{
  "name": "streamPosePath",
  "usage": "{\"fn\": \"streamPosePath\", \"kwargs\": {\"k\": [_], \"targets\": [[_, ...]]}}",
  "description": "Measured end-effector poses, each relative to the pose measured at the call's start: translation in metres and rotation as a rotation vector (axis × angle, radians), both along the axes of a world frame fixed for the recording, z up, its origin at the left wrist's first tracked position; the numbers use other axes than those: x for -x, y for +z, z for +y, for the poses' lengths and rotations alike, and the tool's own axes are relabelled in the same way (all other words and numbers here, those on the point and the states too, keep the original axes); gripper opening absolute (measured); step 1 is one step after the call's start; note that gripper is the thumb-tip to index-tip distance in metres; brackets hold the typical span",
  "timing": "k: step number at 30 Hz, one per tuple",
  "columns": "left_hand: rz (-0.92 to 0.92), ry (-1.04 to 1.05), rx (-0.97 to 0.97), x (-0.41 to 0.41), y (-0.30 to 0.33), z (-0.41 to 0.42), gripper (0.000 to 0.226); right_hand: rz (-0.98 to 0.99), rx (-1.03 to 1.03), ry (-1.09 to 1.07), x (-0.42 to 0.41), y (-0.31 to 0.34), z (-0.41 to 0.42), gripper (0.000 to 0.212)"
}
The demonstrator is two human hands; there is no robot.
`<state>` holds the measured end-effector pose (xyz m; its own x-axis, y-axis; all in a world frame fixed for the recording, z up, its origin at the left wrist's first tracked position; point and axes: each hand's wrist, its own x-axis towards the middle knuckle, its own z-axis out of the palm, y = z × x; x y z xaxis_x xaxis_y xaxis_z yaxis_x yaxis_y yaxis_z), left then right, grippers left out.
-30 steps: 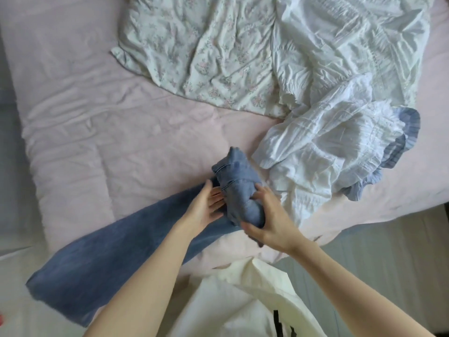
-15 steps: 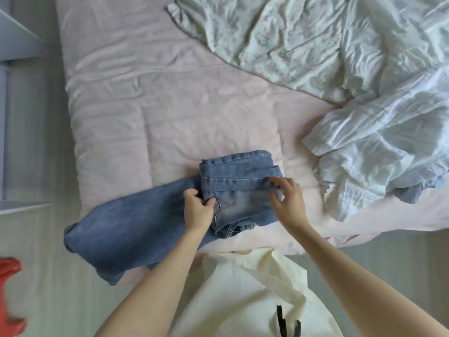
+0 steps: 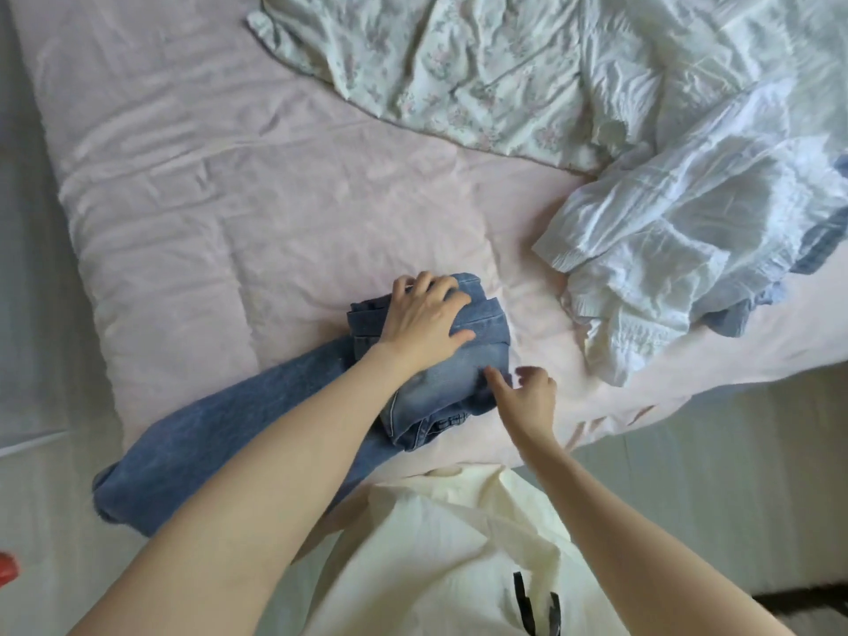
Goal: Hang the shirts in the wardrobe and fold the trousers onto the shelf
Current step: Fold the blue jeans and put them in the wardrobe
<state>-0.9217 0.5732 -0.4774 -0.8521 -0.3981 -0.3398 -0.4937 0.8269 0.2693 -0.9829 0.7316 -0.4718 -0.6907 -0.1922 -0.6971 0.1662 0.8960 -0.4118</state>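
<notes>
Jeans (image 3: 440,387) lie on the near edge of the bed (image 3: 229,222), top part folded into a thick bundle, legs trailing off toward the lower left over the bed's edge. Left hand (image 3: 424,323) lies flat on top of the folded bundle, fingers spread and fairly straight, pressing down, fingertips reaching the far edge of the denim. Right hand (image 3: 527,397) sits at the bundle's right side, thumb and forefinger touching the fold's edge; whether it actually pinches the cloth cannot be told, other fingers loosely curled. Hands close together, both on the same bundle, not touching each other.

White crinkled shirt (image 3: 679,250) lies rumpled on the bed to the right, well apart from the jeans, with a blue piece of cloth (image 3: 821,236) showing at its right edge. Floral sheet (image 3: 436,66) bunched at the top of the bed, its corner just beside the white shirt. Pink bedsheet wrinkled. Person's cream top (image 3: 436,566) fills the bottom centre. Pale floor (image 3: 711,475) right of the bed. Small red object (image 3: 7,566) at the left edge, too cut off to identify.
</notes>
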Motion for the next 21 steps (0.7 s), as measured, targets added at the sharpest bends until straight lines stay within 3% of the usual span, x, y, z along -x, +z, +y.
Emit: {"fn": "streamPosePath", "kwargs": {"k": [4, 7, 12, 17, 21], "targets": [[-0.015, -0.015, 0.002, 0.023, -0.004, 0.0, 0.036, -0.333, 0.043, -0.456, -0.008, 0.0, -0.009, 0.035], [-0.022, 0.055, -0.121, 0.032, -0.002, -0.005, 0.028, -0.369, 0.076, -0.533, -0.007, -0.005, -0.016, 0.029], [-0.051, 0.309, -0.337, 0.037, 0.009, -0.022, 0.042, -0.253, 0.121, -0.417, -0.006, -0.004, -0.004, 0.027], [-0.014, 0.593, -0.378, 0.033, 0.009, -0.03, 0.042, -0.088, 0.091, -0.151, -0.008, -0.002, 0.025, 0.025], [-0.202, 0.373, -0.176, 0.041, 0.009, -0.023, 0.021, -0.125, 0.053, 0.033, -0.009, -0.01, 0.032, 0.026]]}}
